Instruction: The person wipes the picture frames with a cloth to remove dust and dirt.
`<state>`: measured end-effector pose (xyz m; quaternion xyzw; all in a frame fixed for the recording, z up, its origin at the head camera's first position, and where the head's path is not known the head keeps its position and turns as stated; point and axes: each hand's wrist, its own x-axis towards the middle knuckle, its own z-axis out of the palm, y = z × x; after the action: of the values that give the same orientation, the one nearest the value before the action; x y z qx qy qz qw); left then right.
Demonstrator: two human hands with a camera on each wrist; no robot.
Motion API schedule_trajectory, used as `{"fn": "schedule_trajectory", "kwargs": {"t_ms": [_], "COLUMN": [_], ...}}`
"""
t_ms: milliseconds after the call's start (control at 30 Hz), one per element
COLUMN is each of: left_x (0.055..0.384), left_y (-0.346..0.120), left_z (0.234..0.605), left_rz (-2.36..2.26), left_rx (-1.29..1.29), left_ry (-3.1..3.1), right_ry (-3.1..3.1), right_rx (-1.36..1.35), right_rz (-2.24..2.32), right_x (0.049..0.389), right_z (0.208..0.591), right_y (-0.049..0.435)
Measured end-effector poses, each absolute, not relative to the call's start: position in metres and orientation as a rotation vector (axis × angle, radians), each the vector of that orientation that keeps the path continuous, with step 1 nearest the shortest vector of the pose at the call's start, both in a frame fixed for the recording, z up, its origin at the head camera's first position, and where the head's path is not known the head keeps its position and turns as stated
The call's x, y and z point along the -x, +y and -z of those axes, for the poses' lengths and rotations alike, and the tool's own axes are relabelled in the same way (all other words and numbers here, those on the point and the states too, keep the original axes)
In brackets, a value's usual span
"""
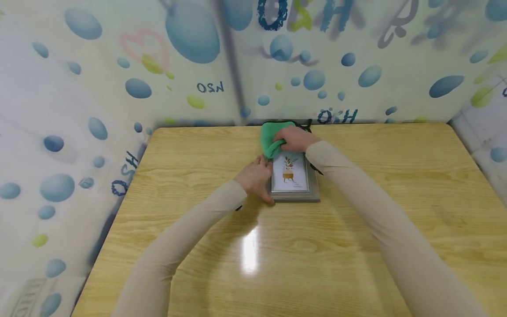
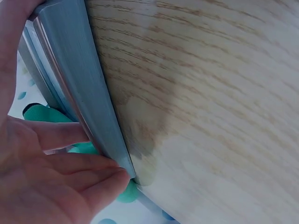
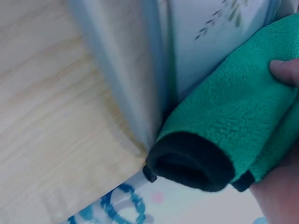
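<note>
Wiping looks unfinished: right hand (image 1: 296, 138) pinches green plush cloth (image 1: 270, 134) at far end of grey rectangular frame (image 1: 291, 178), spread left hand (image 1: 256, 178) touching it.

I see the picture frame (image 1: 315, 190) in plain silvery grey. Inside it, the white print (image 1: 280, 178) carries an orange-brown planter with green leaves and a touch of red. Over the frame's far edge, the cloth (image 1: 267, 137) is solid green with black edging (image 3: 223, 161). Under the frame, I get a yellowish-tan table (image 1: 301, 264) streaked with wood grain. Left and right of the frame, both sleeves (image 1: 198, 225) are plain beige. Beyond it, the pale backdrop (image 1: 253, 75) is patterned with blue bubbles, yellow-green ovals, blue lettering and a pink heart outline.
</note>
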<state>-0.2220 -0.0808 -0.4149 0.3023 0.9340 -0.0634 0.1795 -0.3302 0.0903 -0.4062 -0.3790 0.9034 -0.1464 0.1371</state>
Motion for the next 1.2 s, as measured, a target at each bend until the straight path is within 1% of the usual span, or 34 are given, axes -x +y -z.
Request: {"fn": "schedule_trajectory", "kwargs": {"t_ms": [367, 500, 767, 967, 1200], "left_x": [0.223, 0.223, 0.225, 0.226, 0.226], "left_y": [-0.082, -0.083, -0.084, -0.087, -0.086], "left_z": [0.415, 0.416, 0.419, 0.419, 0.418], "left_rz": [0.188, 0.176, 0.121, 0.099, 0.123], "left_rx": [-0.833, -0.833, -0.833, -0.849, -0.93], "left_ry": [2.636, 2.633, 2.605, 2.611, 2.627], "right_ry": [2.66, 2.645, 2.643, 2.64, 2.615], "right_rx": [0.993, 1.003, 1.048, 1.068, 1.091], "right_rz": [0.424, 0.452, 0.386, 0.382, 0.378], "right_x": [0.331, 0.329, 0.327, 0.33, 0.333], "right_z": [0.404, 0.403, 0.4, 0.401, 0.406], "right_y": [0.156, 0.164, 0.147, 0.117, 0.082]}}
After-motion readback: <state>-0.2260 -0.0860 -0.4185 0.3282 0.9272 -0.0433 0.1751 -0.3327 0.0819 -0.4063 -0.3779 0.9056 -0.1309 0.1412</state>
